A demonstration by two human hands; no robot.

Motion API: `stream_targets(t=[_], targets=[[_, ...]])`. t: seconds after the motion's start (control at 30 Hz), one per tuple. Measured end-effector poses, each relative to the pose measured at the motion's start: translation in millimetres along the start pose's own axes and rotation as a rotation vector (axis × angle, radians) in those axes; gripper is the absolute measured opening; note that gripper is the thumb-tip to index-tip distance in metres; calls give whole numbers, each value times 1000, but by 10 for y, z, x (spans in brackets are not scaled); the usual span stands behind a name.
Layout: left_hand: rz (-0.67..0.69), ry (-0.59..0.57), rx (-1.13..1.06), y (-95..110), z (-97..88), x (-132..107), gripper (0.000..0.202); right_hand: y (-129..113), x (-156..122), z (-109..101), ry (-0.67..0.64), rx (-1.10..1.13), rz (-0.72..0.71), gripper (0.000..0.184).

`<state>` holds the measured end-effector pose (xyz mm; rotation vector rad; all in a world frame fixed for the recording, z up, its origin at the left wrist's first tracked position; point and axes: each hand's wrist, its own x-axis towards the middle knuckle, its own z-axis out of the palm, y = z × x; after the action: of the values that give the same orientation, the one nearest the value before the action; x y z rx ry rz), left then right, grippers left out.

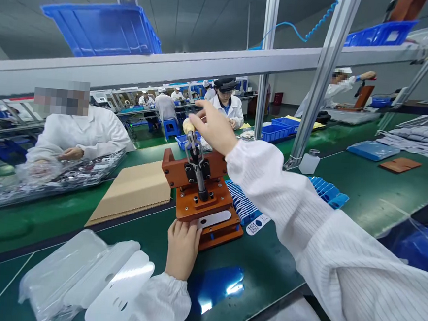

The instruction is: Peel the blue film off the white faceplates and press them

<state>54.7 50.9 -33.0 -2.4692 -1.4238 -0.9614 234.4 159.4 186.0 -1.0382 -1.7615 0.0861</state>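
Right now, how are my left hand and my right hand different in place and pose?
The right hand is raised at the pale knob of the lever, while the left hand is low, at the front of the brown fixture. The right hand's fingers point toward the picture's left; the left hand's fingers point up the picture. Both are bare and come out of white sleeves.

Green workbench (268,263) under a brown press (188,205), stacked white sheets (115,291), blue film (219,284) and blue strips (243,203).
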Motion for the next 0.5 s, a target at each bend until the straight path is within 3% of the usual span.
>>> stream_targets(t=[0.1, 0.17, 0.2, 0.3, 0.37, 0.43, 0.5], targets=[[21, -83, 23, 13, -98, 26, 31, 225, -629, -176, 114, -44, -146, 29], [-37, -181, -37, -5, -209, -31, 32, 443, -1227, -314, 53, -87, -120, 20], [-100, -243, -98, -25, -280, -80, 31, 573, -1543, -377, -74, -116, -88, 16], [-381, -473, -313, -138, -552, -295, 32, 982, -2414, -514, -341, -275, 33, 21], [-604, -649, -425, -263, -755, -465, 37, 1201, -2830, -545, -545, -404, -63, 23], [-821, -786, -562, -421, -934, -602, 43, 1335, -3071, -529, -616, -508, -145, 31], [-988, -808, -785, -597, -1051, -639, 45, 1388, -3165, -482, -621, -532, -187, 33]])
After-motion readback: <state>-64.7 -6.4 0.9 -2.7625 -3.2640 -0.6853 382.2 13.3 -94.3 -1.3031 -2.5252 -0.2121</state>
